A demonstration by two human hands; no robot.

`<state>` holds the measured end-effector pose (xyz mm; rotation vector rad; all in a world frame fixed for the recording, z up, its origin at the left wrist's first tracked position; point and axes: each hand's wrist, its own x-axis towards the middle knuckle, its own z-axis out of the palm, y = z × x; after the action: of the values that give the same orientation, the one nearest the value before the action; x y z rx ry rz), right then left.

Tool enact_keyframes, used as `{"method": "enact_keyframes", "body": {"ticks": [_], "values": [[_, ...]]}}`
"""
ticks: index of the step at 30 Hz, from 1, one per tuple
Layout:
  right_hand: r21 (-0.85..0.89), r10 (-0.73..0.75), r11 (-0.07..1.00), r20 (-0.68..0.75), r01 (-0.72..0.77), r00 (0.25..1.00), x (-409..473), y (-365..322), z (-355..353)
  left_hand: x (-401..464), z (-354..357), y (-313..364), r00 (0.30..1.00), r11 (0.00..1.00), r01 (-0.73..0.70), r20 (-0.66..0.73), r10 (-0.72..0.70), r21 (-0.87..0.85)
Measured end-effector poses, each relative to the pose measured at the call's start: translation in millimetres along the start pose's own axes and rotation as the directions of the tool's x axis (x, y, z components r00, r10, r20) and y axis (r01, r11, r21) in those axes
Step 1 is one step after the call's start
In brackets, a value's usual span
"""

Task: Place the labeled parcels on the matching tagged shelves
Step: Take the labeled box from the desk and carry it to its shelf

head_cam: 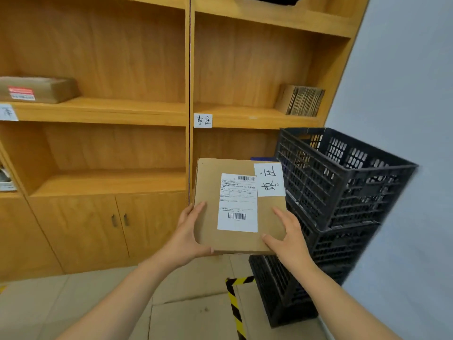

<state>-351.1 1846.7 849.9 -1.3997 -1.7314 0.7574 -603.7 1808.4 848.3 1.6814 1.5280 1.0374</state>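
Note:
I hold a flat brown cardboard parcel (210,190) in front of me with both hands. It carries a white shipping label and a handwritten white tag at its top right corner. My left hand (188,236) grips its lower left edge and my right hand (288,236) grips its lower right corner. Above the parcel, a white handwritten tag (203,120) is stuck on the front edge of the right-hand wooden shelf (252,117). Another white tag (8,112) sits on the left shelf's edge (98,114).
A stack of black plastic crates (343,192) stands right of the parcel, against a pale wall. A brown box (36,89) lies on the left shelf; packed cardboard (300,100) stands on the right shelf. Cabinet doors (117,224) are below. Yellow-black tape (234,305) marks the floor.

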Motion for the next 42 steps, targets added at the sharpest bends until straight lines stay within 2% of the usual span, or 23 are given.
{"method": "enact_keyframes", "body": {"ticks": [8,15,25,33,36,42], "values": [[0.008,0.042,0.999,-0.024,-0.042,0.999,98,8,30,107,-18,-36,0.998,1.000,0.007,0.054,-0.008,0.029],[0.036,0.033,0.999,-0.014,-0.032,0.999,182,30,34,188,-11,-45,1.000,0.999,0.009,0.029,-0.010,0.044],[0.085,-0.111,0.991,0.059,0.106,0.992,338,44,6,322,-4,-19,0.991,0.997,-0.011,-0.133,0.021,0.075],[0.091,-0.210,0.974,0.037,0.206,0.977,443,43,3,409,-13,-5,0.962,0.982,-0.026,-0.263,0.076,0.189],[0.137,-0.246,0.962,0.048,0.237,0.968,474,37,12,429,-31,-5,0.955,0.971,-0.008,-0.286,0.077,0.238],[0.111,-0.306,0.947,0.031,0.301,0.952,527,16,24,471,-63,-3,0.952,0.970,-0.011,-0.296,0.085,0.242]]}}
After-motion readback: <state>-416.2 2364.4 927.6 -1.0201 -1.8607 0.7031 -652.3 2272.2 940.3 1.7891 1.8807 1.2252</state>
